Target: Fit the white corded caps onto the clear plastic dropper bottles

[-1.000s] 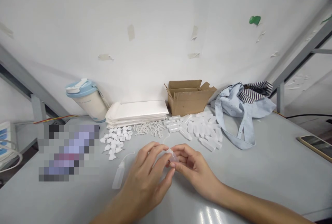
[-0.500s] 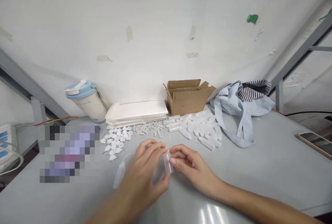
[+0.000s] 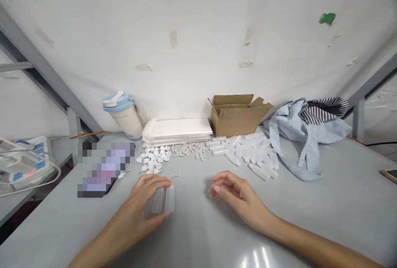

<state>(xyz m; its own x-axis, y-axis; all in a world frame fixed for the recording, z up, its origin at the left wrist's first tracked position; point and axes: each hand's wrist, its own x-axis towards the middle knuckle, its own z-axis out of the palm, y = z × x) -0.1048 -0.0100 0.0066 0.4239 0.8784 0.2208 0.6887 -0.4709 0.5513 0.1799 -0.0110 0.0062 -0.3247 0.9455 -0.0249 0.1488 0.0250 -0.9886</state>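
My left hand [image 3: 148, 199] spans a small translucent plastic bottle [image 3: 169, 201] lengthwise, fingertips at its top end and thumb at its bottom. Right beside it, within the curve of that hand, lies a second translucent bottle [image 3: 158, 202], its upper part hidden by my fingers. A thin white hooked piece [image 3: 175, 175] shows just beyond the fingertips. Off to the right, my right hand [image 3: 234, 193] rests low over the table with loosely curled fingers and holds nothing visible. Beyond the hands lie white pointed caps [image 3: 156, 154], thin white hooked pieces [image 3: 190, 150] and several translucent bottles [image 3: 252, 152].
White padded envelopes [image 3: 180, 129] and an opened cardboard box [image 3: 235, 123] stand against the wall. A blue-lidded cup [image 3: 125, 117] and a pixelated phone-like object [image 3: 108, 171] are left. A light blue bag [image 3: 310, 123] lies right. A power strip [image 3: 31, 162] sits far left.
My left hand has moved left with the bottle, setting it beside the other one and away from my right hand. My right hand now stays apart, its fingers off the bottle. The view has turned left.
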